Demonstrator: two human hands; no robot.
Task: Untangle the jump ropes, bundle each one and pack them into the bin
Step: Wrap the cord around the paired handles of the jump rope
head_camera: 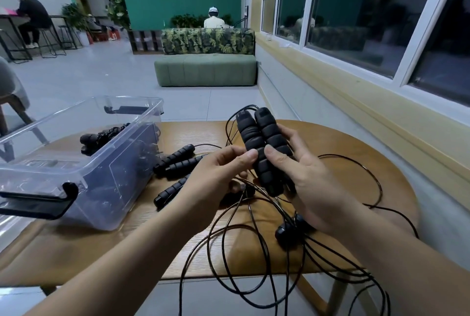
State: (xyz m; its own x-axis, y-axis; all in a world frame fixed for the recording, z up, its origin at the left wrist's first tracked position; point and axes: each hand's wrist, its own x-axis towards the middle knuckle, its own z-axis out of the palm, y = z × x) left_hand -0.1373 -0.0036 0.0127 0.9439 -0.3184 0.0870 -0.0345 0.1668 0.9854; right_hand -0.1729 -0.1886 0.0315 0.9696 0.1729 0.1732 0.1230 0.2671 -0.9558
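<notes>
Two black foam jump-rope handles (264, 147) stand side by side above the wooden table (356, 163). My right hand (305, 180) grips them from the right, thumb across the front. My left hand (218, 170) touches the left handle with thumb and fingertips and appears to pinch a thin black cord. Loose black cords (254, 252) loop over the table's front edge. Several more black handles (175, 160) lie on the table left of my hands. A clear plastic bin (84, 163) at the left holds a bundled black rope (101, 137).
Two more handle ends (290, 234) lie under my right wrist among the cords. The bin has black clip latches (43, 201). A green sofa, a window wall on the right and seated people stand farther off.
</notes>
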